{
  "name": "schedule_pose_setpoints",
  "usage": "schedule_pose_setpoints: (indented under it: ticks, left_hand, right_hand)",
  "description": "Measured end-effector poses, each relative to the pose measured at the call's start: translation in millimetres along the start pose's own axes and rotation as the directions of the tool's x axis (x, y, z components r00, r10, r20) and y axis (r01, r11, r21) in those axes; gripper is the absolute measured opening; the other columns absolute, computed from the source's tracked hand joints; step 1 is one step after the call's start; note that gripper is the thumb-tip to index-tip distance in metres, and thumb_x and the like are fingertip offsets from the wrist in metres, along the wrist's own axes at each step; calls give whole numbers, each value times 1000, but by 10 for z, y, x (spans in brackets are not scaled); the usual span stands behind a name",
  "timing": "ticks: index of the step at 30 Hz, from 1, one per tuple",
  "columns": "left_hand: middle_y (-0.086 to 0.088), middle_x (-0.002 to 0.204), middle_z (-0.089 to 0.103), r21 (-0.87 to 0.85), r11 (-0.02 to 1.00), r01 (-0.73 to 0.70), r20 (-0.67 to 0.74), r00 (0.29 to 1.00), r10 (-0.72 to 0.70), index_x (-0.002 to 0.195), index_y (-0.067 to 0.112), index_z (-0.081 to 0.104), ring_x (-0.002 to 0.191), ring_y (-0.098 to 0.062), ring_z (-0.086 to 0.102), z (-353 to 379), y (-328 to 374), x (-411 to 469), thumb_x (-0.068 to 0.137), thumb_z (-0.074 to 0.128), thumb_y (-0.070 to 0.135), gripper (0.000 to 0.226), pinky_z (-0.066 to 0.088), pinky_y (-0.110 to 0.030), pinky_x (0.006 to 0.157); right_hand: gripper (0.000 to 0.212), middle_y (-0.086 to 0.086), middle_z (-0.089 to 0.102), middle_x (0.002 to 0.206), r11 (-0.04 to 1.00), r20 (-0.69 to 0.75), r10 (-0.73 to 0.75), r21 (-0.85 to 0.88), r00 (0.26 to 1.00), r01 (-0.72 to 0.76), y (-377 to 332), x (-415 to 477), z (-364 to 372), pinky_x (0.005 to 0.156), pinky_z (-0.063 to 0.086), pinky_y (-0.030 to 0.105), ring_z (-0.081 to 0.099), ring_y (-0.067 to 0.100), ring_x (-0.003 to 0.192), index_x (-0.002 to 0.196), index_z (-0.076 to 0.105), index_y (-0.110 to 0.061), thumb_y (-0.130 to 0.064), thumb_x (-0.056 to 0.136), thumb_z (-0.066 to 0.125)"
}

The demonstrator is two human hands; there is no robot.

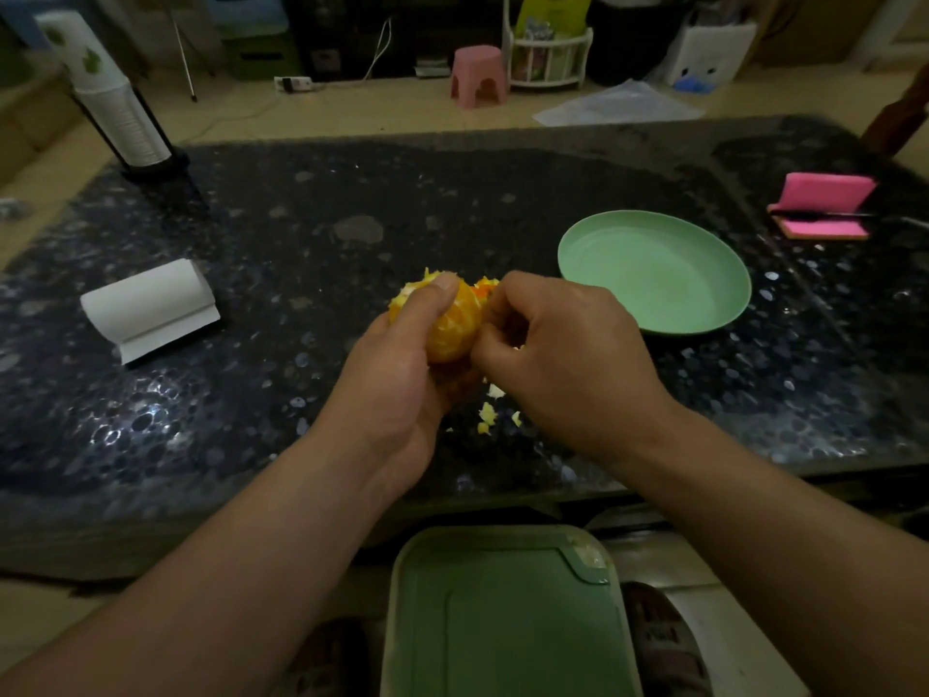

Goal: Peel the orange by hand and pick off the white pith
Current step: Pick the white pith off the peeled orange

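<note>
A mostly peeled orange (450, 327) is held above the dark speckled table (301, 274), its flesh showing with white pith streaks and ragged peel at the top. My left hand (397, 374) grips it from the left, thumb laid over the top. My right hand (558, 354) presses against the orange's right side, fingers curled and pinching at its surface; what they hold is hidden. Small bits of pith and peel (490, 412) lie on the table under my hands.
An empty green plate (704, 314) sits to the right. A white paper roll (148, 306) lies at left, a stack of cups (120, 113) at far left back, a pink sponge (824, 206) at far right. A green bin (502, 621) stands below the table's near edge.
</note>
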State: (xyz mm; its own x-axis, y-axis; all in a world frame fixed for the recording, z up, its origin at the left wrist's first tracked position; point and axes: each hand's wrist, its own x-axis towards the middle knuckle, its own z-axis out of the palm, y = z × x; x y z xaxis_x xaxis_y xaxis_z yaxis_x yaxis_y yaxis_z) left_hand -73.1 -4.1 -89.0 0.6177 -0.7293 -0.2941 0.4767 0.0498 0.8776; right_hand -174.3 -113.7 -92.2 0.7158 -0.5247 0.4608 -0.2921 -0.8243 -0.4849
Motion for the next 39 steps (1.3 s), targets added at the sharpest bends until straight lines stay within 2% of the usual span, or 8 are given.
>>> schedule_pose_setpoints:
  ticks: [7,13,18,22,27,31,34,39]
  left_hand:
    - [-7,96,73,-82,992,100,75,993,-94,111,15,71,75,-16,65,-54,89,-41,101,59,42,31,55,-25,61]
    - [-12,100,72,-147,979,144,96,987,-130,123,10,68,74,-18,65,-96,100,-24,99,59,47,45,56,-25,58]
    - [-4,97,75,-105,989,106,95,991,-96,107,18,73,75,-13,68,-102,90,-9,102,57,45,32,55,-26,65]
    - [-4,103,78,-57,997,60,75,996,-56,91,24,81,82,-13,72,-69,81,-26,103,57,43,32,54,-29,71]
    - [-12,118,77,-5,1000,-10,25,1000,11,123,13,69,100,-22,73,-6,57,-43,103,58,41,36,55,-45,97]
    - [-12,120,76,-16,1000,-21,8,1000,21,129,10,67,101,-22,73,29,39,-61,103,59,40,40,56,-45,99]
    - [-9,113,77,-15,1000,-6,43,999,7,115,15,71,97,-20,72,12,36,-59,104,57,39,30,58,-39,91]
    - [-7,95,73,-69,996,60,57,997,-56,113,14,69,73,-15,66,-60,73,-51,102,58,43,33,56,-25,59]
  right_hand:
    - [11,-8,67,75,983,46,59,170,997,-66,100,51,-92,65,55,40,63,10,70,83,65,-27,-26,92,70]
    - [17,-17,69,82,969,117,65,230,991,-91,132,50,-132,60,49,32,63,7,70,102,73,-28,-19,101,58]
    - [9,-16,70,88,978,93,11,206,996,-30,28,14,-144,73,59,36,68,5,85,102,71,-30,-36,96,69]
    - [10,-14,71,87,994,85,-16,106,996,7,17,12,-132,72,58,34,67,4,83,100,73,-29,-38,96,72]
    - [6,-11,67,76,999,33,-35,8,999,34,-10,-3,-86,63,54,35,61,8,68,89,72,-27,-31,94,71]
    - [13,-10,60,69,999,-2,-28,-32,1000,28,-24,3,-68,57,45,31,55,10,63,81,64,-26,-30,92,70]
    - [15,-9,57,67,999,-14,-10,-34,1000,9,-33,9,-75,55,41,25,53,8,63,79,60,-26,-30,91,69]
    - [11,-9,63,72,995,36,24,94,999,-27,59,53,-130,62,53,38,59,9,67,83,65,-26,-27,92,70]
